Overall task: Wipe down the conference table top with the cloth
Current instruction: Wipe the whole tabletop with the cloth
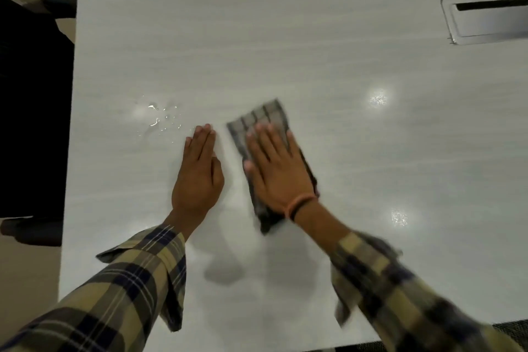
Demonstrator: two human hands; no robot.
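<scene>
No readable text, label, brand, number or sign shows anywhere.

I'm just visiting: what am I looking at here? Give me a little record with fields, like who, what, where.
Who: a person in plaid sleeves, seen from a head camera
Surface: pale table top
Right hand: flat, pressing the striped cloth on the table
Left hand: flat on the bare table beside the cloth
Still wet: water droplets left of the left hand
Also there: metal cable hatch, far right
</scene>
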